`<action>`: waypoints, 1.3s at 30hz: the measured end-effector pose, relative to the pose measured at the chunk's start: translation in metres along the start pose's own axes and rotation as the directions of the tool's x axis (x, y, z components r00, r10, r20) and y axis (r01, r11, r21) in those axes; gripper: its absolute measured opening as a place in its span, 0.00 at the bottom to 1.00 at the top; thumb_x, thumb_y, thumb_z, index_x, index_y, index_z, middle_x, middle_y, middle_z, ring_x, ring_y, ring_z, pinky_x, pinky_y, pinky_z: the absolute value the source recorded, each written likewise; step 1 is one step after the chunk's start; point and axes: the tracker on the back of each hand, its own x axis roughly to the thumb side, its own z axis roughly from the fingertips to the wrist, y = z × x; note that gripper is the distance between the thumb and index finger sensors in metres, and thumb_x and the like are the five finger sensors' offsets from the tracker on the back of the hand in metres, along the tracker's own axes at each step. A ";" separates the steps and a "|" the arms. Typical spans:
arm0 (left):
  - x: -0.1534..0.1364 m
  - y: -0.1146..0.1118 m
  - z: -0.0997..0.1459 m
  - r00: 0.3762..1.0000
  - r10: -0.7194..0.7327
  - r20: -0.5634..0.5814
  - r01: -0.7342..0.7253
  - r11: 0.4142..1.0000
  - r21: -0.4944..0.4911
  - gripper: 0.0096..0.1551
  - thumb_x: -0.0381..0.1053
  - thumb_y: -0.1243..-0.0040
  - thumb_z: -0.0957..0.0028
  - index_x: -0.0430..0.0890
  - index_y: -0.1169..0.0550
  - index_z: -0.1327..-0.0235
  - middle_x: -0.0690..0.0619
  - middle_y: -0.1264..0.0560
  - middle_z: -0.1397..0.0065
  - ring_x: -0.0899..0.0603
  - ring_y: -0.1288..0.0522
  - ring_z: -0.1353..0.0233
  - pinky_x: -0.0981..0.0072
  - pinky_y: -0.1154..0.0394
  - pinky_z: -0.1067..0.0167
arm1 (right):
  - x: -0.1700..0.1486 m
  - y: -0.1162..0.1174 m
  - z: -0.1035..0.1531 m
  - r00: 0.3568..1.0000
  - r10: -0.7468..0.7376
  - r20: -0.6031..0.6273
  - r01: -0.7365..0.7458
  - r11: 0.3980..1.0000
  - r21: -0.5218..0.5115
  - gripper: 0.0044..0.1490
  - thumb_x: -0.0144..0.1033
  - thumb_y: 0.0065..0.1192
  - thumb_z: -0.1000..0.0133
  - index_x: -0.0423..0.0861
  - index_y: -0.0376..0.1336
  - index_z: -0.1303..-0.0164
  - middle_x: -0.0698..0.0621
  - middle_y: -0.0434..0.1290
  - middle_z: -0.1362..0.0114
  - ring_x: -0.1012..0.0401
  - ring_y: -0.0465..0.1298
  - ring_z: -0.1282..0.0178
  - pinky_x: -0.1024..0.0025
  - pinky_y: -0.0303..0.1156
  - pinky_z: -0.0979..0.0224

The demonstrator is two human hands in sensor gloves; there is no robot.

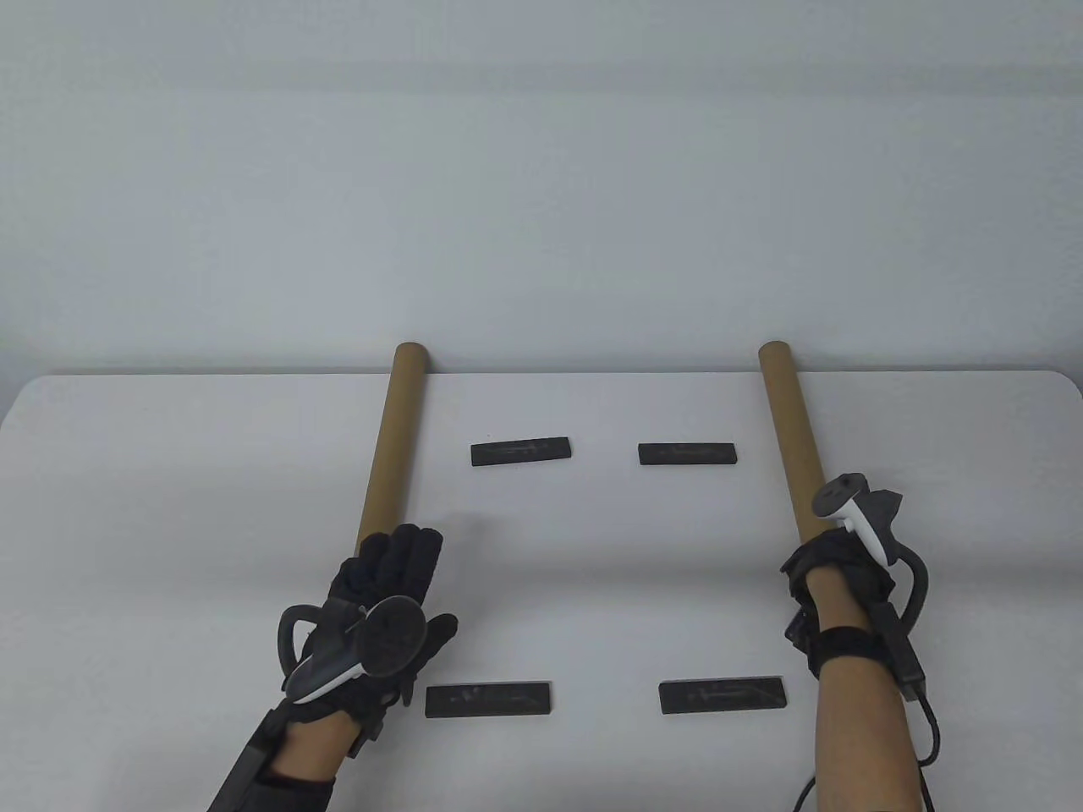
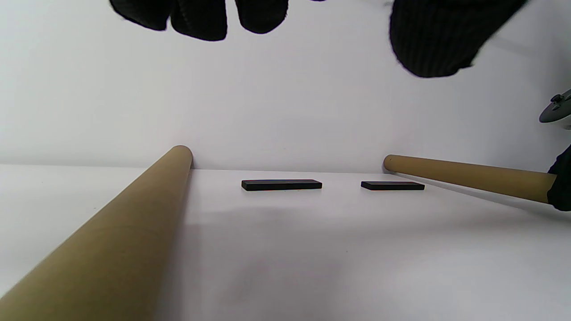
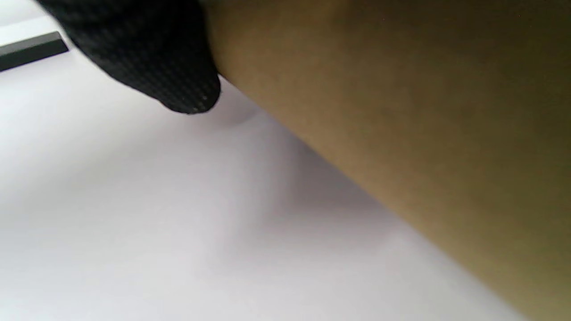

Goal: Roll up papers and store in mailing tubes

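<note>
Two brown mailing tubes lie on the white table, running away from me. My left hand (image 1: 404,554) is open with its fingers stretched out, over the near end of the left tube (image 1: 389,448). In the left wrist view the fingers (image 2: 200,18) hang free above the table, with this tube (image 2: 125,240) below them to the left. My right hand (image 1: 833,565) grips the near end of the right tube (image 1: 791,440). In the right wrist view a gloved finger (image 3: 147,58) presses against that tube (image 3: 401,111). A faint ripple between the tubes suggests a white sheet (image 1: 592,575); its edges do not show.
Four flat black bars lie between the tubes: two far ones (image 1: 520,451) (image 1: 686,454) and two near ones (image 1: 487,700) (image 1: 722,695). The far tube ends reach the table's back edge (image 1: 592,372), against a pale wall.
</note>
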 end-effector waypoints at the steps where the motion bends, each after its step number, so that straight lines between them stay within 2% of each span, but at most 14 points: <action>1: 0.000 0.000 -0.001 1.000 0.001 0.000 -0.001 1.000 -0.003 0.58 0.72 0.43 0.57 0.54 0.52 0.19 0.45 0.45 0.15 0.29 0.41 0.16 0.39 0.38 0.25 | 0.001 0.001 -0.002 1.000 0.008 -0.001 -0.008 1.000 -0.004 0.57 0.47 0.73 0.41 0.30 0.45 0.19 0.32 0.60 0.26 0.39 0.75 0.36 0.42 0.84 0.41; 10: 0.000 -0.002 0.000 1.000 -0.003 -0.006 0.003 1.000 -0.015 0.58 0.72 0.43 0.57 0.53 0.52 0.19 0.45 0.45 0.15 0.29 0.41 0.16 0.39 0.37 0.25 | 0.002 0.008 -0.011 1.000 0.023 0.007 -0.022 0.999 -0.039 0.56 0.51 0.69 0.41 0.30 0.46 0.20 0.33 0.60 0.26 0.38 0.75 0.37 0.45 0.82 0.39; 13: -0.001 -0.002 0.000 1.000 -0.001 -0.005 0.001 1.000 -0.013 0.57 0.72 0.43 0.57 0.53 0.52 0.19 0.45 0.46 0.15 0.29 0.41 0.16 0.39 0.37 0.25 | 0.005 0.011 -0.011 0.997 0.074 0.009 -0.074 0.995 -0.071 0.56 0.52 0.68 0.41 0.29 0.46 0.20 0.32 0.61 0.27 0.38 0.74 0.38 0.44 0.81 0.38; 21: -0.001 -0.003 -0.001 1.000 0.002 -0.005 -0.002 1.000 -0.017 0.58 0.72 0.43 0.57 0.53 0.53 0.19 0.45 0.46 0.15 0.29 0.41 0.16 0.39 0.38 0.25 | 0.006 0.014 -0.011 0.997 0.080 0.008 -0.079 0.995 -0.067 0.57 0.54 0.65 0.40 0.29 0.46 0.20 0.33 0.61 0.27 0.38 0.73 0.38 0.44 0.80 0.38; 28: -0.001 -0.004 -0.001 1.000 0.001 -0.007 -0.001 1.000 -0.026 0.58 0.72 0.43 0.57 0.53 0.53 0.19 0.45 0.46 0.15 0.29 0.41 0.16 0.39 0.38 0.25 | 0.004 0.010 -0.009 0.997 0.069 0.030 -0.067 0.996 -0.052 0.63 0.59 0.65 0.42 0.27 0.42 0.18 0.29 0.57 0.23 0.31 0.69 0.32 0.34 0.74 0.36; 35: 0.000 -0.005 -0.001 1.000 -0.003 -0.004 0.003 1.000 -0.028 0.58 0.72 0.43 0.57 0.53 0.53 0.19 0.45 0.46 0.15 0.29 0.42 0.16 0.39 0.38 0.25 | 0.012 -0.013 0.013 0.986 0.094 0.137 -0.072 0.985 -0.157 0.67 0.61 0.65 0.44 0.27 0.40 0.17 0.27 0.50 0.19 0.24 0.58 0.25 0.22 0.63 0.35; 36: 0.000 -0.005 -0.001 1.000 -0.002 -0.003 0.002 1.000 -0.029 0.58 0.72 0.43 0.57 0.53 0.53 0.19 0.45 0.46 0.15 0.29 0.41 0.16 0.39 0.38 0.25 | 0.013 -0.019 0.020 0.981 0.100 0.164 -0.071 0.982 -0.172 0.66 0.58 0.66 0.42 0.28 0.40 0.17 0.28 0.50 0.18 0.26 0.58 0.22 0.24 0.64 0.33; 39: 0.000 -0.005 -0.001 1.000 0.001 -0.002 -0.001 0.999 -0.035 0.58 0.72 0.43 0.57 0.53 0.53 0.19 0.45 0.46 0.15 0.29 0.42 0.16 0.39 0.38 0.25 | 0.016 -0.036 0.046 0.961 0.110 0.252 -0.048 0.970 -0.238 0.67 0.60 0.65 0.43 0.27 0.39 0.17 0.26 0.48 0.18 0.22 0.55 0.23 0.20 0.61 0.35</action>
